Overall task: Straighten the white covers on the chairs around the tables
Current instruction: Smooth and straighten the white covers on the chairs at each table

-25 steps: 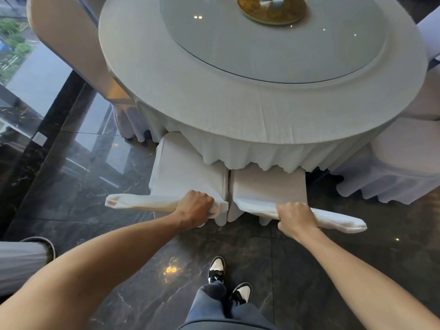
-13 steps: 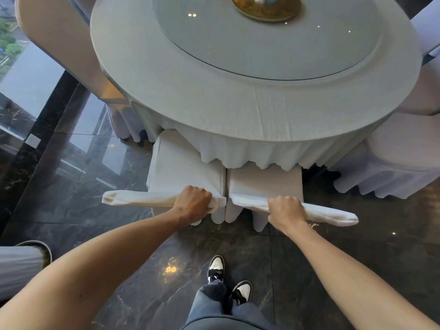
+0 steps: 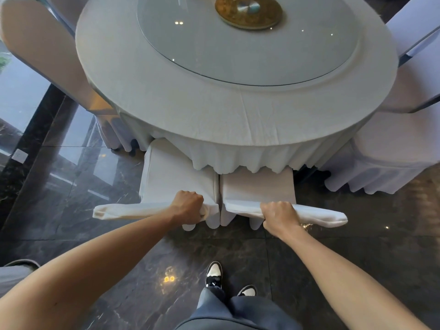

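Note:
Two white-covered chairs stand side by side, their seats tucked under the round table's skirt. My left hand (image 3: 189,206) is closed around the top of the left chair's covered backrest (image 3: 133,211), near its right end. My right hand (image 3: 279,215) grips the top of the right chair's covered backrest (image 3: 319,216), near its middle. The left seat cover (image 3: 173,179) and the right seat cover (image 3: 257,186) lie flat and smooth. The chairs' fronts are hidden beneath the tablecloth.
The round table (image 3: 214,110) carries a glass turntable (image 3: 247,44) with a gold centrepiece (image 3: 248,11). More covered chairs stand at the left (image 3: 40,48) and the right (image 3: 400,158). My feet (image 3: 228,279) are on the dark marble floor behind the chairs.
Both chairs have slid forward, further under the table, with my hands still on their backrests. My view has moved closer to the table.

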A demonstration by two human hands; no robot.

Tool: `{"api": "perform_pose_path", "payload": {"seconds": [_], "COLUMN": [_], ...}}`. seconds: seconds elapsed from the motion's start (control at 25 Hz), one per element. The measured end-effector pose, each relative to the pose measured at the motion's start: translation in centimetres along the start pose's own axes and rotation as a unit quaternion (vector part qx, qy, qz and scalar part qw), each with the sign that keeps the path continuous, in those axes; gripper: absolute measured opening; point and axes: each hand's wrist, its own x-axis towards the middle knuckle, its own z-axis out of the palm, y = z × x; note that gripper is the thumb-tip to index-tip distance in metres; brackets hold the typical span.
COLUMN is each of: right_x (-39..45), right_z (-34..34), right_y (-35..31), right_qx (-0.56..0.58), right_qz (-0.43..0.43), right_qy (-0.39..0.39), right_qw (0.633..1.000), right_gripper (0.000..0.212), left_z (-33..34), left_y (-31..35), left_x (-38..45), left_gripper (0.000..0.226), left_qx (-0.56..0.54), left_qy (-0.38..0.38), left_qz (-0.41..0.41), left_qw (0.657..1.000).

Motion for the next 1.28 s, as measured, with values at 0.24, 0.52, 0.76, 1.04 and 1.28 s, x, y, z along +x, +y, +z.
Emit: {"api": "perform_pose_path", "payload": {"seconds": [0.24, 0.52, 0.76, 1.04, 1.28], "right_x": [0.0, -2.5, -4.9, -7.4, -6.0], "right_z": [-1.0, -0.9, 0.7, 2.2, 4.2], "right_y": [6.9, 26.4, 45.0, 64.9, 81.4], "right_qx": [0.255, 0.317, 0.33, 0.319, 0.282], "right_qz": [-0.033, 0.007, 0.079, 0.149, 0.171], "right_qy": [-0.184, -0.3, -0.2, -0.06, -0.037], "right_qw": [0.949, 0.899, 0.919, 0.934, 0.943], "right_gripper": [0.035, 0.067, 0.07, 0.064, 0.062], "left_z": [-4.7, -13.1, -21.2, -32.4, -39.2], "left_y": [4.2, 19.9, 35.3, 53.6, 66.2], "left_x": [5.1, 15.8, 24.6, 33.0, 44.9], "left_gripper": [0.045, 0.061, 0.056, 0.06, 0.045], "left_qx": [-0.095, -0.096, -0.064, -0.061, -0.04], "left_qy": [-0.19, -0.052, -0.01, 0.08, 0.09], "left_qz": [0.051, 0.11, 0.077, 0.112, 0.146], "left_qw": [0.976, 0.988, 0.995, 0.989, 0.984]}}
